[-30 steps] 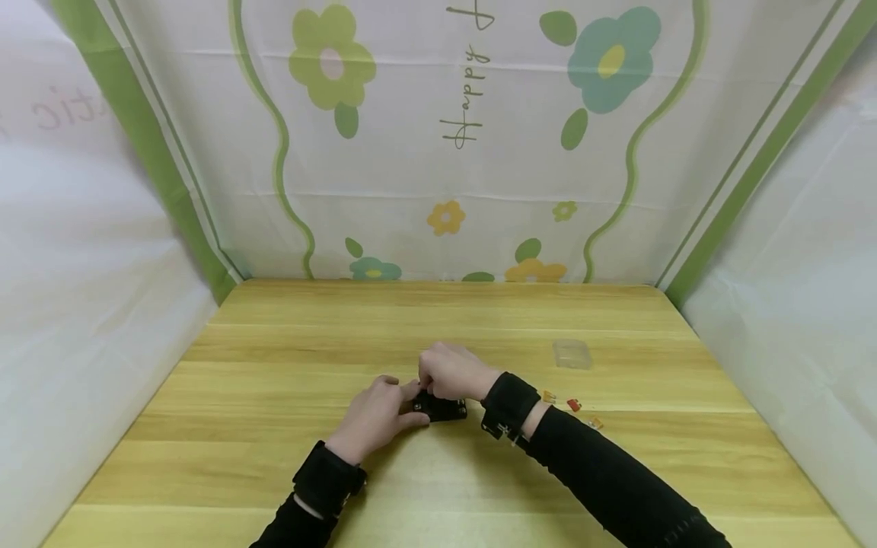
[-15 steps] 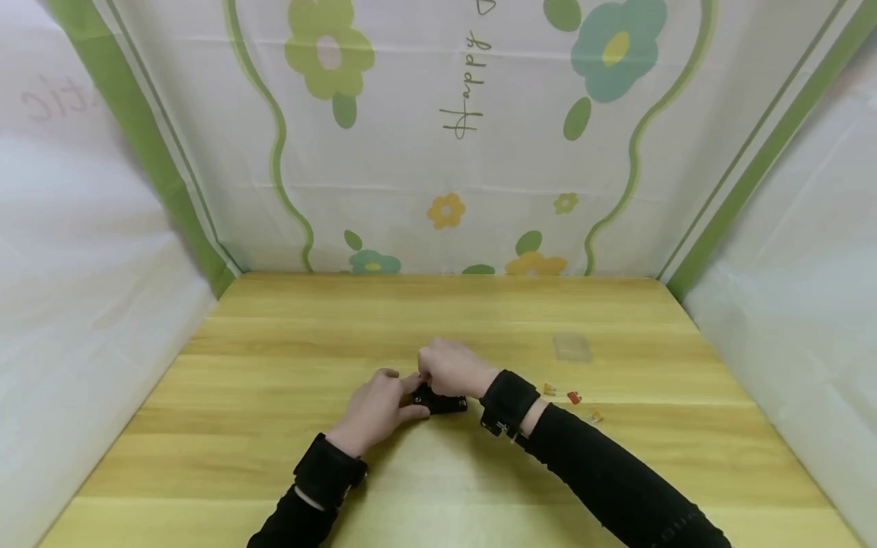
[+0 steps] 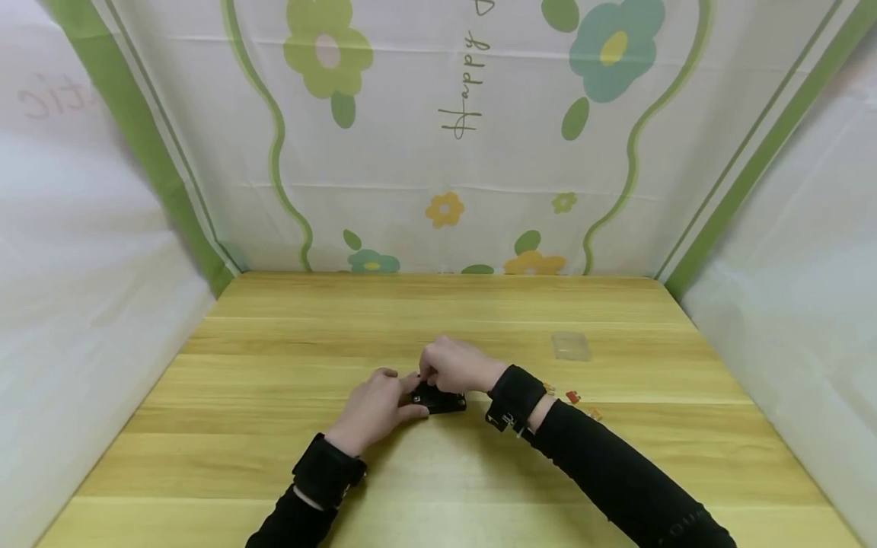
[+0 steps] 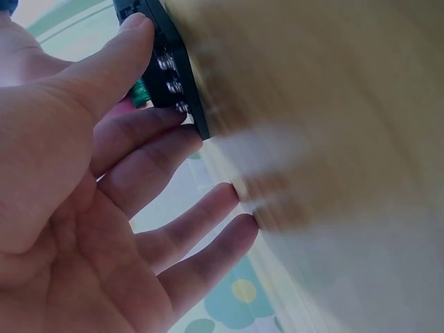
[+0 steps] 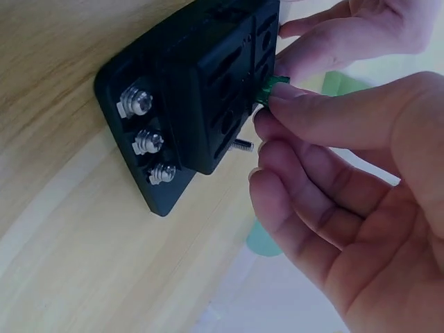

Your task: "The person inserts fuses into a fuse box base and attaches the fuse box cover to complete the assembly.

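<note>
A black fuse block [image 3: 447, 403] with metal screw terminals lies on the wooden table in front of me. My left hand [image 3: 375, 409] grips its left end, thumb on the near side and fingers along the far edge. From above, my right hand [image 3: 457, 367] pinches a small green blade fuse [image 5: 266, 91] between thumb and index finger. In the right wrist view the fuse is right at the slotted top of the block, its lower part hidden. A threaded stud [image 5: 242, 144] sticks up beside the slots. The green fuse also shows in the left wrist view, partly behind the block.
Right of the block lie a few loose blade fuses: a red one [image 3: 572, 396], a yellow-orange one [image 3: 550, 388] partly behind the right wristband, and an orange one [image 3: 595, 415]. Behind them is a clear plastic box part [image 3: 571, 346]. Printed fabric [image 3: 507, 167] walls enclose the table.
My right wrist has shifted slightly right, its band now covering part of the yellow-orange fuse. The left hand keeps its hold on the block. The head view has tilted a little.
</note>
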Tool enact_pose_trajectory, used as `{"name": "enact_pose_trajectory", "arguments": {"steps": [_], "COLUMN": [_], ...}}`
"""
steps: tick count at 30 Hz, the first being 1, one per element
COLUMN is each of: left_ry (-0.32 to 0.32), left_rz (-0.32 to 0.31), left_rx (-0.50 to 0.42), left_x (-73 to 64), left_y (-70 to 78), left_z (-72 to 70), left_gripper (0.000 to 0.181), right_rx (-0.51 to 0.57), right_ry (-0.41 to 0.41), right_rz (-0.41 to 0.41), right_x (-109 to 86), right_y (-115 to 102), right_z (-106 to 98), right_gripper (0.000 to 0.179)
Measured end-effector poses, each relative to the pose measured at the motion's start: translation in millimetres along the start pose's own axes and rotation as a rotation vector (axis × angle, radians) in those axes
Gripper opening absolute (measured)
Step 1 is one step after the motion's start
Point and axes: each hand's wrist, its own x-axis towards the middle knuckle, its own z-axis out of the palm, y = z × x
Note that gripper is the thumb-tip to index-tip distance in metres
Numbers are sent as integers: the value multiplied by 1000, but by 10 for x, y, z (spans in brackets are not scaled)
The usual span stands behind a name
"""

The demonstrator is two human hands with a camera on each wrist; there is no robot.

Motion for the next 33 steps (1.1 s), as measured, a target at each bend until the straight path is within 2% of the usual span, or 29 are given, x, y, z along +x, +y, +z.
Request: {"name": "enact_pose_trajectory", "arguments": {"steps": [10,17,21,29,33], "left_ry": [-15,-4,3,5,6], "left_rz": [4,7,9,18,23], "left_rx": [13,12,5,19,26], "left_x": [6,8,9,8,-6], "left_y": [16,7,11,28,29], "left_z": [-1,10,1,-10,0], "left_gripper": [55,55,56,56,56], "right_rx": [2,-30,-58,-113,-100], "right_ry": [-1,-27,-40,19,32], "right_rz": [41,58,59,9,-16], "right_x": [-11,46,78,62,37], "right_y": [-28,-62,-70,-83,-101], "right_z": [-16,-34,-49,-32,-26], "right_gripper": [23,45,50,49,49]}}
